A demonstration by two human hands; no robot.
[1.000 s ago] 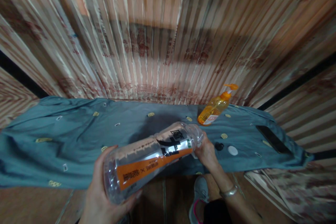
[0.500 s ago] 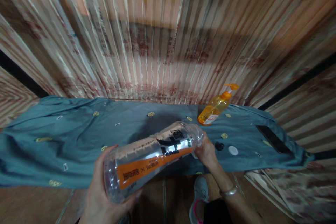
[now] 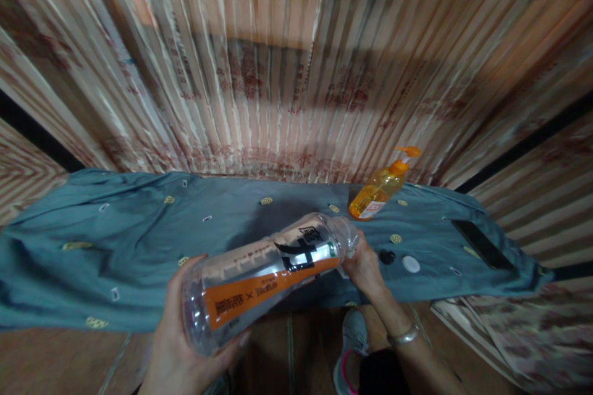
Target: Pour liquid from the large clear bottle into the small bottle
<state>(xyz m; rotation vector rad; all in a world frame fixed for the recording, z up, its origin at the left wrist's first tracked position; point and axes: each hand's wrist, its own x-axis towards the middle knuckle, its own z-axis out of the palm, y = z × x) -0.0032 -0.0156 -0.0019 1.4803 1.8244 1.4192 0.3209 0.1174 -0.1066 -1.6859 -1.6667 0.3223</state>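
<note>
A large clear plastic bottle (image 3: 273,281) with an orange and silver label is held tilted above the front of a cloth-covered table. My left hand (image 3: 185,333) wraps round its wide base at the lower left. At the other end, my right hand (image 3: 364,262) grips the bottle by its neck; some of those fingers are hidden behind the plastic. A pump bottle (image 3: 377,191) of orange liquid stands beyond my right hand. Near that hand, a white round disc (image 3: 411,264) and a small black object (image 3: 387,257) lie on the cloth.
The table has a blue-green patterned cloth (image 3: 139,228). On its right end lies a dark phone-like slab (image 3: 482,244). A pleated curtain (image 3: 278,92) hangs behind. Below the front edge a grey shoe (image 3: 355,332) rests on the tiled floor.
</note>
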